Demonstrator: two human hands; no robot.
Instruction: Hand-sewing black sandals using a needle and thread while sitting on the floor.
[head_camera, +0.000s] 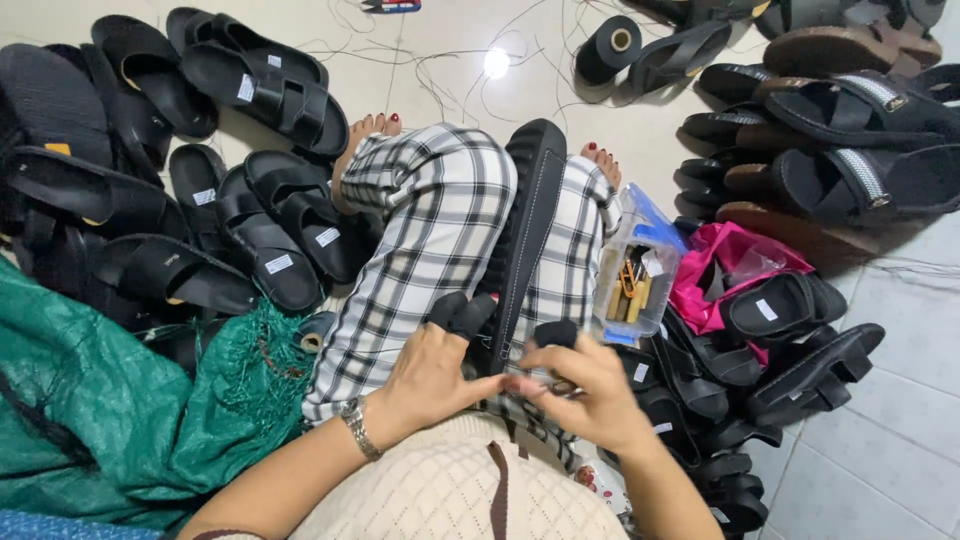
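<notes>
A black sandal sole (528, 220) with white edge stitching stands on its side between my knees, clamped by checked trousers. My left hand (435, 372), with black finger guards on two fingers and a metal watch at the wrist, rests against the sole's near end. My right hand (585, 385), also wearing a black finger guard, pinches something thin at the sole's near end; I cannot tell what it is. The fingertips of both hands meet there.
Black sandals are piled at the left (230, 210), and more lie at the right (800, 340) and far right (850, 130). A green woven sack (110, 410) lies at lower left. A clear plastic box (640, 275) sits by my right knee, a black thread spool (608, 48) beyond.
</notes>
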